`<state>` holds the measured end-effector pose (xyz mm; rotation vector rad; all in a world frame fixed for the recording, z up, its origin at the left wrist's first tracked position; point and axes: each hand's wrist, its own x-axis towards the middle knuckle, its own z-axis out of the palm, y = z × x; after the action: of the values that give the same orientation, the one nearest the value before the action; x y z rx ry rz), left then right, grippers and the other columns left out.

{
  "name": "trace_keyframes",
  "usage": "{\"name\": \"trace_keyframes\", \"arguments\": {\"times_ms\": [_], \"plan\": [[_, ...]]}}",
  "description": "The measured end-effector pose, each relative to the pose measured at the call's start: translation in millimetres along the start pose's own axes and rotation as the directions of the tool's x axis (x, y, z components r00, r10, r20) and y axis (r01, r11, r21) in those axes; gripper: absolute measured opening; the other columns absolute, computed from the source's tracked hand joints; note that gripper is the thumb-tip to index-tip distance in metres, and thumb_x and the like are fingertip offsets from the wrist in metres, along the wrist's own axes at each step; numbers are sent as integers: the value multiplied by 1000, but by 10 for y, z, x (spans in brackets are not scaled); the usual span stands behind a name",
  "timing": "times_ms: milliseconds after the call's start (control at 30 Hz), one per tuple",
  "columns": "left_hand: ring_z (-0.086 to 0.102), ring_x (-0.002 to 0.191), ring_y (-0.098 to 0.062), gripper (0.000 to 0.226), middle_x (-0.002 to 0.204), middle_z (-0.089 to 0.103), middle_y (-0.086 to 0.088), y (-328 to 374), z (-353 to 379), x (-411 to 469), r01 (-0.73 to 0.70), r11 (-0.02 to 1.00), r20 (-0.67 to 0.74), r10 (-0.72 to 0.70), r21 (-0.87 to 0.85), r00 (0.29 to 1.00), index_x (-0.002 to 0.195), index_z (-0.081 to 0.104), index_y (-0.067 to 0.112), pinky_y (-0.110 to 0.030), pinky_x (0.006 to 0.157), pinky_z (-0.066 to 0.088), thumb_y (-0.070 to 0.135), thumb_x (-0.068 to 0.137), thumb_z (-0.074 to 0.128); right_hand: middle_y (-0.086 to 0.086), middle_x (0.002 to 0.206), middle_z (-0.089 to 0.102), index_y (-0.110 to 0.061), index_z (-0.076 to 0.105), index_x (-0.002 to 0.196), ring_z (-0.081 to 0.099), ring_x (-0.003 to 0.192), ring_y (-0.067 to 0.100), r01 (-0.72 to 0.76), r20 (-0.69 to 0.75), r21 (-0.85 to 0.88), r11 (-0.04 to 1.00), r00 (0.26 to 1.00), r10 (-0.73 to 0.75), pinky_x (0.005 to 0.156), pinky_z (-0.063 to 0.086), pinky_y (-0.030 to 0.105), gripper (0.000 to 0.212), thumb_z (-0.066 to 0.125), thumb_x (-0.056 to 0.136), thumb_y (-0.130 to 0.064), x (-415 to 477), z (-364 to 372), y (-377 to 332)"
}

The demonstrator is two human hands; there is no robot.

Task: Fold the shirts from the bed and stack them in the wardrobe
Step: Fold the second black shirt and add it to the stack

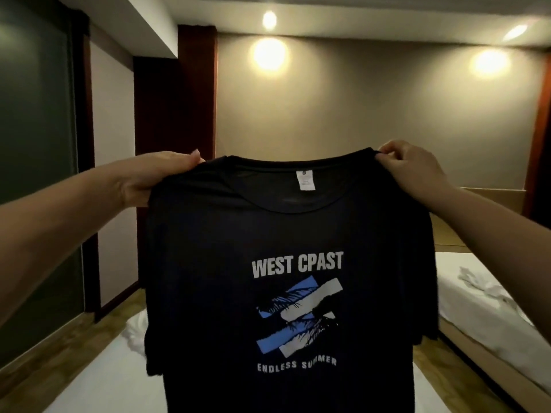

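A black T-shirt (286, 234) with a white and blue "WEST CPAST / ENDLESS SUMMER" print hangs spread out in front of me, its printed side and neck label facing me. My left hand (155, 177) grips its left shoulder. My right hand (414, 168) pinches its right shoulder. The shirt hangs over the white bed (98, 380) below and hides most of it. A crumpled white garment (135, 327) lies on the bed behind the shirt's left edge.
A second bed (483, 320) with a crumpled white cloth (480, 283) stands at the right, past a strip of wooden floor. A dark glass panel (32, 144) and dark wooden frames line the left. A plain wall with lit lamps is ahead.
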<state>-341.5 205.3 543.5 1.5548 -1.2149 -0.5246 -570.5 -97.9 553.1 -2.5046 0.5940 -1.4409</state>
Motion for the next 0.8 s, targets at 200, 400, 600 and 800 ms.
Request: {"name": "trace_keyframes", "arguments": {"times_ms": [200,400,600,800], "plan": [[64,67,-10,40,77,66,-1,-131,162,70,7,999,-82,-5,31,997,78,69,19,-24,57,53,53,60,78,7,85,63,-9,67,95,58,81,17,-191,192,370,909,973,126,70,43,25,16,57,90,-20,-117,94,81],[59,81,-17,16,85,64,-2,-503,457,264,140,986,-388,-95,91,917,83,65,17,-32,71,48,31,88,58,17,93,65,-10,64,79,64,92,30,-518,278,455,725,855,437,85,51,43,8,65,81,-17,-205,640,426],[53,73,-11,15,77,56,0,-511,342,398,-23,954,-334,127,298,934,79,60,14,-25,68,43,24,89,56,8,99,64,-9,65,106,59,101,24,-395,193,443,805,919,345,94,47,40,20,57,91,-20,-79,674,556],[54,71,-11,18,74,57,2,-745,298,494,45,997,-243,-28,64,970,76,59,17,-25,67,43,35,79,62,4,86,64,-13,63,89,62,83,19,-556,417,556,618,830,371,75,51,30,11,55,91,-19,-144,734,498]]}}
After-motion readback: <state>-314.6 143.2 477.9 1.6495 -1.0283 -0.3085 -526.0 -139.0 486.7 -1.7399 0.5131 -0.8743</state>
